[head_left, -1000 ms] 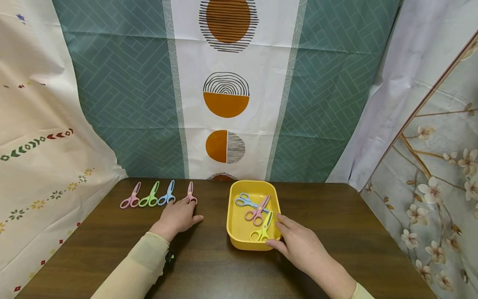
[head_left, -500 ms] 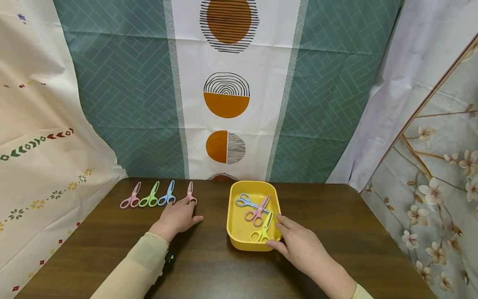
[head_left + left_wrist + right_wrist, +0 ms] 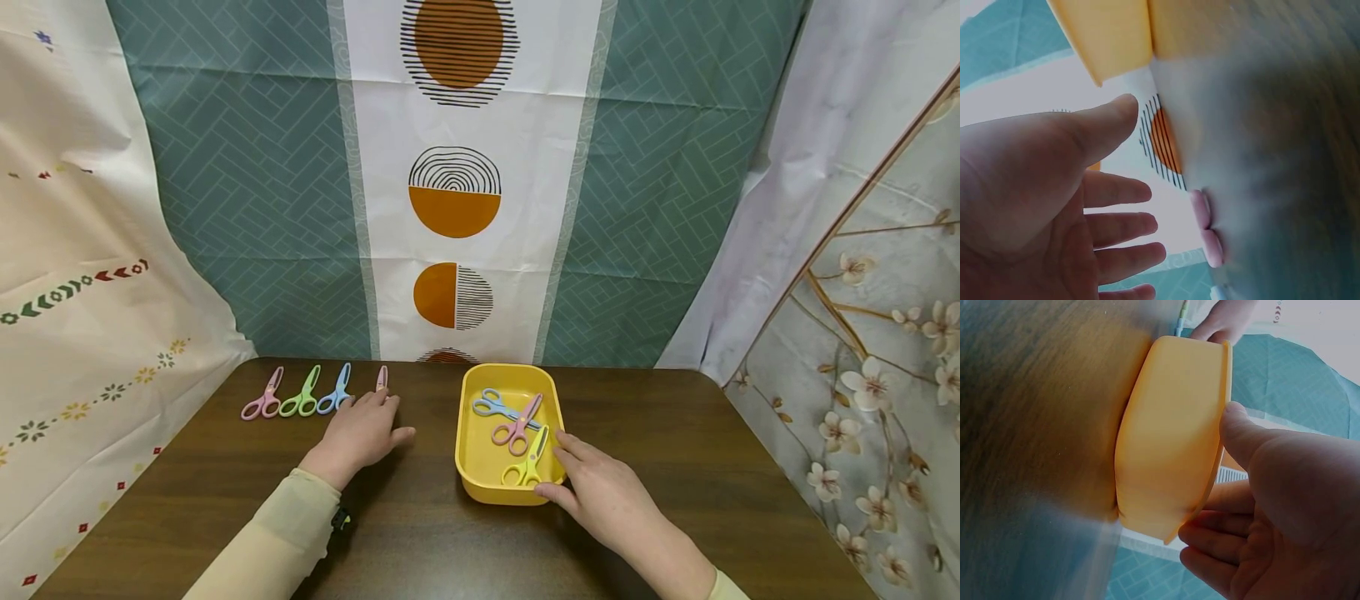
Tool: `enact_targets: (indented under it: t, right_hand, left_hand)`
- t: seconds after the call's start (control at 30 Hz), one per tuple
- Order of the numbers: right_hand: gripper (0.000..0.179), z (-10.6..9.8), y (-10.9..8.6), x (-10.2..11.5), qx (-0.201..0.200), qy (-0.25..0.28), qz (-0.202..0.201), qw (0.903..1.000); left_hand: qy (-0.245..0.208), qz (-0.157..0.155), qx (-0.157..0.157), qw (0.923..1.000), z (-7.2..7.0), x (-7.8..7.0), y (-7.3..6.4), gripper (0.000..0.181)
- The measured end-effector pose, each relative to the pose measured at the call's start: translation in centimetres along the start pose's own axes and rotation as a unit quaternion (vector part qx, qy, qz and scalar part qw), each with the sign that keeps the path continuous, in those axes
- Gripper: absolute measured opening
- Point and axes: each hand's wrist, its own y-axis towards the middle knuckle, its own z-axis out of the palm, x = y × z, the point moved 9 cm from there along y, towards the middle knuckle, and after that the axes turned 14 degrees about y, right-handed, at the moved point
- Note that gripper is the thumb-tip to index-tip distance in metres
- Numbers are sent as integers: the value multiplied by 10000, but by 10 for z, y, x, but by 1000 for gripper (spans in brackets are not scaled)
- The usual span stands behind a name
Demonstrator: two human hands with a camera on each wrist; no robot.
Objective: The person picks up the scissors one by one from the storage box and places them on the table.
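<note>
In the head view, my left hand (image 3: 360, 432) is over the near part of pink scissors (image 3: 382, 379) at the back of the table, hiding their handles. The left wrist view shows this hand (image 3: 1054, 194) with spread fingers, nothing between them, and pink handle loops (image 3: 1205, 228) on the tabletop beyond. My right hand (image 3: 603, 487) holds the front right corner of a yellow plastic box (image 3: 467, 433), thumb on the front rim and fingers at the right rim. Inside lie blue scissors (image 3: 491, 402), pink scissors (image 3: 513, 432) and yellow-green scissors (image 3: 531, 467).
Left of my left hand, pink scissors (image 3: 264, 400), green scissors (image 3: 303, 396) and blue scissors (image 3: 334, 396) lie in a row, blades toward the back. The brown table (image 3: 427, 550) ends at patterned cloths (image 3: 300, 167) behind and on both sides.
My left hand has shifted slightly forward and right, covering more of the nearby pink scissors, and its thumb has moved a little outward. The right hand and the box have stayed put.
</note>
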Motion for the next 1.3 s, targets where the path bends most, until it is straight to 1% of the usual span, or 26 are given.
enact_targets:
  t: [0.1,0.2,0.43,0.57,0.73,0.87,1.03,1.2,1.3]
  right_hand:
    - [72,0,0,0,-17,-16,-33,10000]
    - [72,0,0,0,-29,-34,-65,10000]
    - [72,0,0,0,-39,-37,-84,10000]
    - [72,0,0,-1,-7,-11,-31,10000]
    - [73,0,0,-2,70,30,56,10000]
    - [73,-1,1,-2,71,23,63,10000]
    - [72,-2,1,-2,24,14,7,10000]
    - [69,-3,0,-1,-14,34,-119,9999]
    - [68,-3,0,-1,-68,2,-218,9997]
  left_hand:
    - [-20,49,-101,9999,-5,-4,-1,65]
    - [7,170,-285,9994,-12,-10,-2,62]
    - [37,620,-882,9942,-27,-27,-6,58]
    - [0,855,-1077,9905,-36,-42,-9,57]
    - [-72,1050,-1162,9876,-47,-61,-11,58]
    - [-71,1184,-1146,9863,-53,-76,-11,58]
    - [3,1409,-1168,9831,-59,-94,-12,59]
    - [-49,1541,-1034,9826,-63,-110,-13,59]
    - [-23,1633,-1021,9813,-66,-120,-14,58]
